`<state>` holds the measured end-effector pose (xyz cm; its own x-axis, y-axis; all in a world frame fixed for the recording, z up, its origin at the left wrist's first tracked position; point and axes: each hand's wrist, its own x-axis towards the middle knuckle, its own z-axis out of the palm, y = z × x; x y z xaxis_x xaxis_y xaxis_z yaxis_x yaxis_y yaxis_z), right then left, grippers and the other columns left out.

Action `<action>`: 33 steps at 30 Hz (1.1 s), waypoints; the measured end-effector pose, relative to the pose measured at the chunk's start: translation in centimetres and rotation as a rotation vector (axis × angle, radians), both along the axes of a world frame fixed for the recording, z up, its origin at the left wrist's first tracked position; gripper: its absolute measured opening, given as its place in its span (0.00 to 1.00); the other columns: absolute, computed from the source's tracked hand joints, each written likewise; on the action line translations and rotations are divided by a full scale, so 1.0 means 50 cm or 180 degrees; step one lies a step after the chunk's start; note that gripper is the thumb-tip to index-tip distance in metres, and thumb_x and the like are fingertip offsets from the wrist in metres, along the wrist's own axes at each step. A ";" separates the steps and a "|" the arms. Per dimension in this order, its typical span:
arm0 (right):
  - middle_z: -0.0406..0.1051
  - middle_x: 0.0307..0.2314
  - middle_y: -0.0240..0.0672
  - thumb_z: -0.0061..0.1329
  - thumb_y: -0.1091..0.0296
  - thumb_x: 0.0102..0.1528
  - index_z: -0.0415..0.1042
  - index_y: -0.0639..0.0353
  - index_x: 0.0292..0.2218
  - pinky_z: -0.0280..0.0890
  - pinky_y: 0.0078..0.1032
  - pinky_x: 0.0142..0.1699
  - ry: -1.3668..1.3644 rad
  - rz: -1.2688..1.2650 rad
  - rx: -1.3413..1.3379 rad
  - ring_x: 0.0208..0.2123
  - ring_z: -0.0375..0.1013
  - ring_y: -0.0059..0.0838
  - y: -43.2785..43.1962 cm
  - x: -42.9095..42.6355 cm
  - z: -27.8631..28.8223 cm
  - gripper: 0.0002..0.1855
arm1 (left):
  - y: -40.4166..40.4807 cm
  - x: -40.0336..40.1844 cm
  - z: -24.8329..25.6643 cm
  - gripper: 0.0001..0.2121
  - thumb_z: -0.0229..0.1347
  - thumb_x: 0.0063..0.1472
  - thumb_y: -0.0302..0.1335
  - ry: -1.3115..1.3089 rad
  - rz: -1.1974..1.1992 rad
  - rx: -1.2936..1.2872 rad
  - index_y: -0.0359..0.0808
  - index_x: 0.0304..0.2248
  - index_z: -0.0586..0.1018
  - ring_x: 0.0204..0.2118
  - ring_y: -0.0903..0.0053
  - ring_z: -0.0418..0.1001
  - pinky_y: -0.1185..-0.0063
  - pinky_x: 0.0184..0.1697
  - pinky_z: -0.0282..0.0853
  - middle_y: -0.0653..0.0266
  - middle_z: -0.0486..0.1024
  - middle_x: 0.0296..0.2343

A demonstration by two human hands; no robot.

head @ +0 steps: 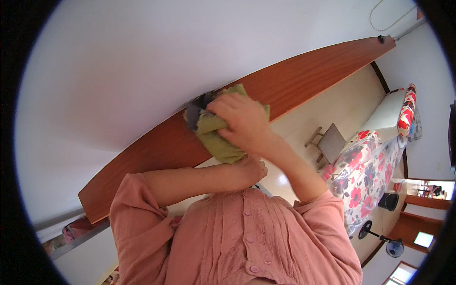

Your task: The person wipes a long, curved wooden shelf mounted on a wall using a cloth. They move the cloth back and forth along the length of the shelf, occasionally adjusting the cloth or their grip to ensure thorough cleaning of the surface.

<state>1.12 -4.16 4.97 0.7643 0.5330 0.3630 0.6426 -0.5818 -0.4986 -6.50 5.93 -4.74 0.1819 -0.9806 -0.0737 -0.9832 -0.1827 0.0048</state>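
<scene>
My right hand (240, 123) lies over a crumpled green cloth (224, 148), fingers bent around it. That cloth rests on a long, narrow reddish-brown wooden shelf (295, 82) along the white wall. Dark grey material (195, 114), perhaps a second cloth or part of the same bundle, shows at the bundle's wall side. My left hand (251, 169) is close to my body, just below the right wrist and beside the cloth's lower corner. Its fingers look curled; whether they hold anything is hidden.
A bed or table with a red-flowered cover (363, 181) stands at right, with a stool (332, 142) beside it. Farther off are a black bin (388, 201) and a standing fan (394, 247). A small dark object (381, 39) sits at the shelf's far end. A bead chain (383, 28) hangs above.
</scene>
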 end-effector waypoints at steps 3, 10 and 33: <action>0.75 0.43 0.37 0.59 0.72 0.44 0.75 0.51 0.46 0.71 0.41 0.50 -0.0545 -0.0540 0.0146 0.46 0.74 0.46 -0.115 0.064 -0.025 0.25 | 0.011 0.009 0.098 0.09 0.52 0.59 0.29 0.0278 0.0044 0.0286 0.39 0.39 0.76 0.41 0.70 0.74 0.73 0.49 0.65 0.65 0.76 0.36; 0.76 0.42 0.41 0.57 0.75 0.45 0.74 0.58 0.45 0.70 0.42 0.50 -0.1120 -0.1511 -0.0006 0.46 0.73 0.48 -0.219 0.115 -0.019 0.23 | 0.001 0.015 0.075 0.08 0.50 0.61 0.29 0.0418 0.0135 0.0231 0.37 0.37 0.75 0.39 0.72 0.74 0.73 0.48 0.65 0.66 0.74 0.32; 0.73 0.33 0.41 0.58 0.70 0.39 0.73 0.57 0.37 0.68 0.43 0.43 -0.0598 -0.0127 0.0118 0.38 0.73 0.46 -0.026 0.045 0.001 0.20 | 0.011 -0.005 -0.071 0.08 0.50 0.61 0.27 -0.0029 0.0218 -0.0425 0.35 0.39 0.75 0.41 0.72 0.72 0.73 0.49 0.66 0.64 0.74 0.34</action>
